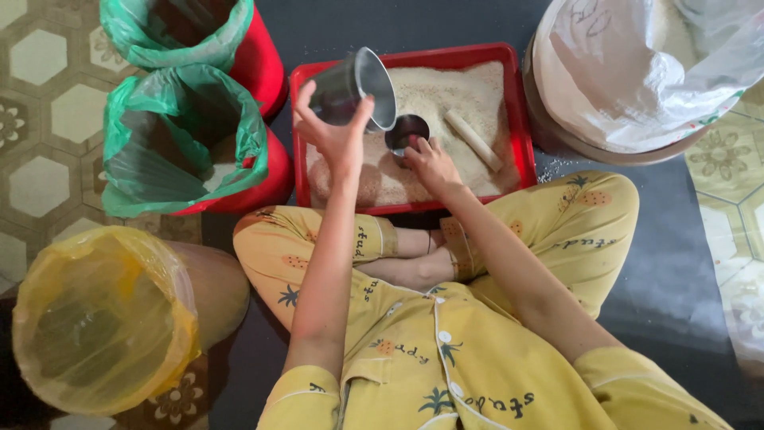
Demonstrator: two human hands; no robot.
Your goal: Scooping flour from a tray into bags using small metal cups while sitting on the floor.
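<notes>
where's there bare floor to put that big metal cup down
Bare dark mat lies right of the right knee, below the white sack. Crowded: the red tray, where the left hand holds the big cup, with red buckets alongside.

Two red buckets stand at the upper left, each lined with a green plastic bag – the farther red bucket (259, 56) at the top edge, the nearer red bucket (270, 171) just beside it, with something pale low inside its liner. At the lower left a brown container (219, 291) lies tilted, its mouth covered by a yellow plastic bag (103, 318). At the upper right a large white plastic sack (637, 72) sits in a round brown basin (573, 143). A dark floor mat (676, 271) lies over patterned hexagonal floor tiles (48, 103) – a few pale grains are scattered on it near the basin
</notes>
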